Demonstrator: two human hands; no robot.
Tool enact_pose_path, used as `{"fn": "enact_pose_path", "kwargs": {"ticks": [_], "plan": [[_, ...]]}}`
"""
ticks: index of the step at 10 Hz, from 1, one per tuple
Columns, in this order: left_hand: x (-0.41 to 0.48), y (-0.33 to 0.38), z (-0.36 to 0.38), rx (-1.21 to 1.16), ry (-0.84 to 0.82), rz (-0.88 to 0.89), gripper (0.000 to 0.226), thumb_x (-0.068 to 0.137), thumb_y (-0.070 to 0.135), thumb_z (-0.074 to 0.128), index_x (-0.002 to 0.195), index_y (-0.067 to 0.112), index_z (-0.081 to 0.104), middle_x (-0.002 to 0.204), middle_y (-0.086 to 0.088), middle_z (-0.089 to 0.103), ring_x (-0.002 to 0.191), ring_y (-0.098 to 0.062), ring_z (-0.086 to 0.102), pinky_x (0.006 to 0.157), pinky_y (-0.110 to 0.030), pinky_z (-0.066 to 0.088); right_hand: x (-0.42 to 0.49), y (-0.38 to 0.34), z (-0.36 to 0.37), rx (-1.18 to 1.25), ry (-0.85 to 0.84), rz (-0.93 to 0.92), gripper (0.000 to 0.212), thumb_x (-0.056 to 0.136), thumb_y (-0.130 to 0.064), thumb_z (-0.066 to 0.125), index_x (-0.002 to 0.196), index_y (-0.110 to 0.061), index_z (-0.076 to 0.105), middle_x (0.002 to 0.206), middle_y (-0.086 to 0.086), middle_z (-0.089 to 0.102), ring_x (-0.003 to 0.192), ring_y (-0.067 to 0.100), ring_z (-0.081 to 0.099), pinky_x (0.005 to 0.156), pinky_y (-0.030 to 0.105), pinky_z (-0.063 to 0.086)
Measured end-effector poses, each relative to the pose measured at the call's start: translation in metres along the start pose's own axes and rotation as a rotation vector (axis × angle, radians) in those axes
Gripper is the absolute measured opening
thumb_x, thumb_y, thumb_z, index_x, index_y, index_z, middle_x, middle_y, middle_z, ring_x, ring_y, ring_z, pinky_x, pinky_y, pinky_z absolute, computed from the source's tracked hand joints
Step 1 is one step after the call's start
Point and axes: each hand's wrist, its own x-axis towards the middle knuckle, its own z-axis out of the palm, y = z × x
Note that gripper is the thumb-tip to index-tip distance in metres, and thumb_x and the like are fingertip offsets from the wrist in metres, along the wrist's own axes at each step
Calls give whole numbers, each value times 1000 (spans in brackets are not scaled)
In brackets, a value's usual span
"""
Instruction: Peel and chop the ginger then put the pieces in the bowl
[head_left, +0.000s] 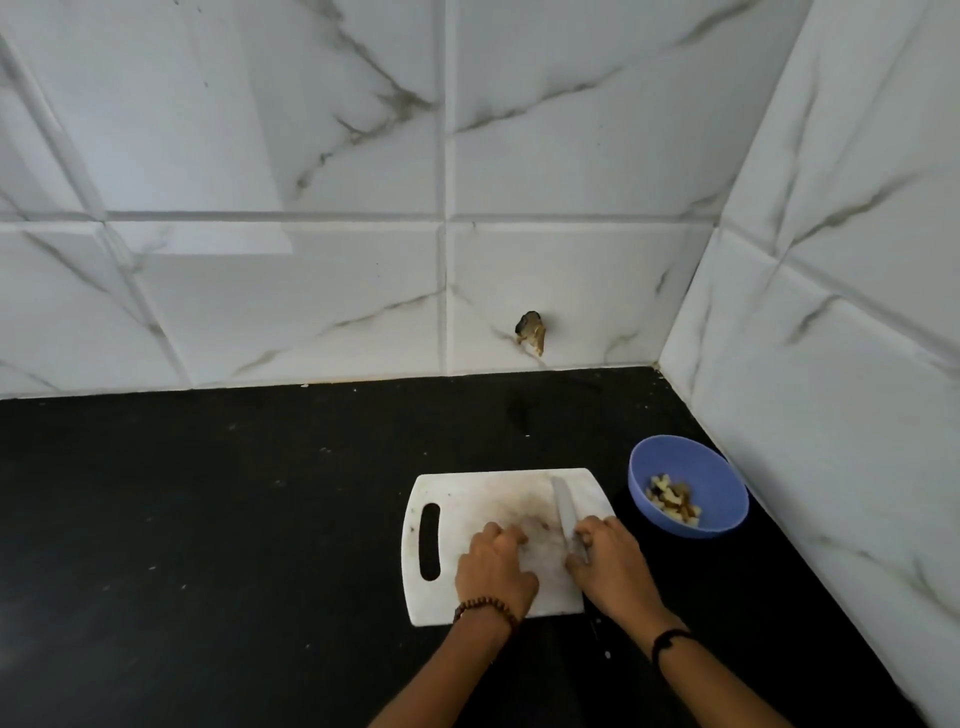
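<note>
A white cutting board (467, 499) lies on the black counter, stained brown in its middle. My right hand (613, 566) grips a knife (565, 506) whose pale blade points away across the board. My left hand (493, 564) rests on the board with fingers curled, just left of the blade; whether it holds a ginger piece is hidden. A blue bowl (711, 467) sits to the right of the board and holds several chopped ginger pieces (672, 501).
White marble-look tiled walls (831, 364) meet in a corner behind and right of the bowl. A chipped hole (531, 332) marks the back wall low down. The black counter (208, 519) stretches left of the board.
</note>
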Motion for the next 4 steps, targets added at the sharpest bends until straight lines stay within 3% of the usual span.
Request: {"fn": "enact_pose_path", "kwargs": {"ticks": [2,4], "plan": [[-3,3,-3,15,12,20,40,86,24,59,124,26,52,124,4,49,114,-15,46,96,-30,44,-5,-3,-3,-8,-23,5,27,91,-36,62,114,-26,52,118,-3,48,102,12,53,84,26,49],[-13,14,2,-29,88,18,31,90,23,54,122,23,54,123,4,52,113,-14,48,96,-29,44,-11,-8,-8,-69,24,-92,38,95,-42,57,126,-23,49,126,-3,47,113,13,51,83,22,47]]}}
